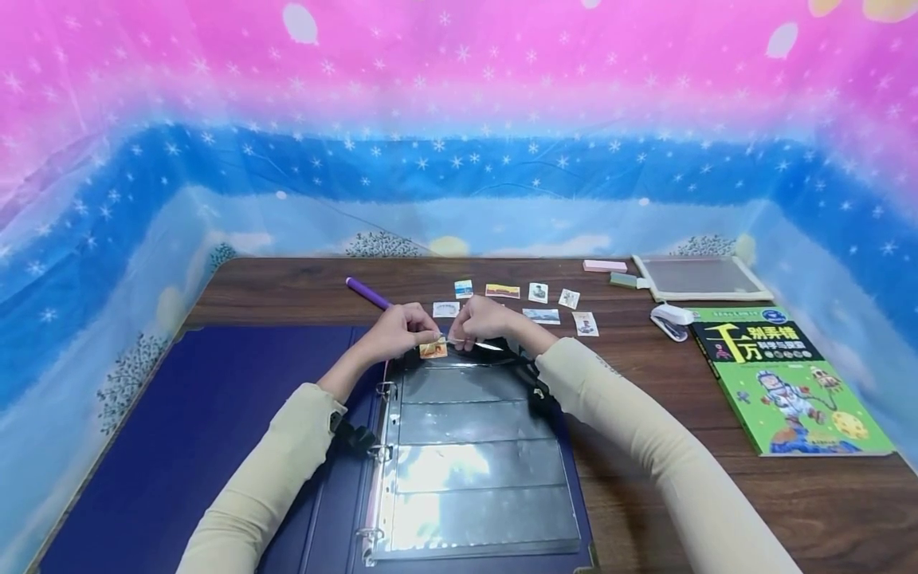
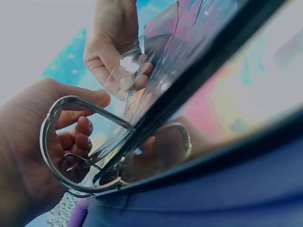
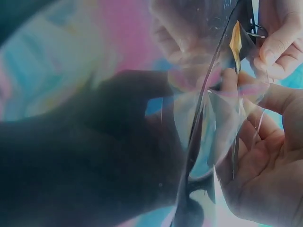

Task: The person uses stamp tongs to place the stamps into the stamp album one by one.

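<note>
A stamp album (image 1: 172, 446) lies spread out, its black page (image 1: 466, 418) with clear pocket strips held on metal rings (image 2: 45, 132). An orange stamp (image 1: 433, 348) sits at the top strip, behind clear film in both wrist views. My left hand (image 1: 402, 331) pinches the page's top edge next to the stamp. Just to its right, my right hand (image 1: 482, 323) grips the clear film (image 3: 203, 137) at the top of the page between thumb and fingers. The film bulges up and bends around its fingertips. Glare hides part of the right fingers' hold.
Several loose stamps (image 1: 503, 292) lie beyond the album, with a purple marker (image 1: 367, 292) to their left. At the right are a green book (image 1: 796, 391), a white stapler-like object (image 1: 672, 320), a framed board (image 1: 703, 279), a pink block (image 1: 605, 265) and a green block (image 1: 624, 280).
</note>
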`<state>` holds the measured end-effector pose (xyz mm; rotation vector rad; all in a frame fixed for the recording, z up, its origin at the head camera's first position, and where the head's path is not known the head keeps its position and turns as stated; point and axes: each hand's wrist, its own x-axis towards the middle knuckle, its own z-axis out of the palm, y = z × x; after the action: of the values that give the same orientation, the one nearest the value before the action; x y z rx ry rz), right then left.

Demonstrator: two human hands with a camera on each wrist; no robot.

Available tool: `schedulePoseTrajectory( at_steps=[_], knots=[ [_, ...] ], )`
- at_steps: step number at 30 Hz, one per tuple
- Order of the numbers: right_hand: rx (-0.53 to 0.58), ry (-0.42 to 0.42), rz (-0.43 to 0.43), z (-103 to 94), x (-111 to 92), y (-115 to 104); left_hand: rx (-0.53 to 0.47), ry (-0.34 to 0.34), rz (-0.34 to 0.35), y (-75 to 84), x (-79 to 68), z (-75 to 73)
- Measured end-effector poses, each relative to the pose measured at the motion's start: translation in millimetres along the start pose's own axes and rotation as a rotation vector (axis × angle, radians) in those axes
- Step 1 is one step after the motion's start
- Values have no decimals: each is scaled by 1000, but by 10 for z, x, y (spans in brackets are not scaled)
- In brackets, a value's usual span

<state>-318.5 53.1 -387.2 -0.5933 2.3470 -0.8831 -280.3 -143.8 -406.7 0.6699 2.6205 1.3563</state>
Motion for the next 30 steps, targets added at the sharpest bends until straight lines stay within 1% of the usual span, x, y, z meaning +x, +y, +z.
schedulePoseTrajectory(
  at_steps=[2, 5, 6, 9, 13, 18, 21, 25, 27, 30],
  knots=[
    [3, 5, -5, 4, 11, 10, -1, 3, 4, -4, 0, -2],
    [-8, 4, -34, 20, 23, 0, 8, 1, 2, -15, 6, -11],
    [-12, 4, -43, 26, 27, -5, 10, 4, 3, -71, 30, -3],
    [-24, 7, -55, 34, 20, -40, 13, 4, 10, -69, 38, -18],
    [-28, 9, -41, 15, 6, -60, -3, 6, 14, -80, 55, -27],
    [-20, 18, -30, -26, 2, -34, -9, -4, -3, -141, 64, -10],
    [-14, 50, -27, -52, -12, 11, 6, -8, -22, -187, 52, 11],
    [-54, 111, -33, -85, -53, 79, 16, -15, -43, -223, 27, 39],
    [-91, 165, -32, -105, -67, 114, 19, -17, -39, -226, 17, 47],
    [-131, 274, -10, -151, -74, 159, 24, -12, -30, -225, 10, 49]
  ],
)
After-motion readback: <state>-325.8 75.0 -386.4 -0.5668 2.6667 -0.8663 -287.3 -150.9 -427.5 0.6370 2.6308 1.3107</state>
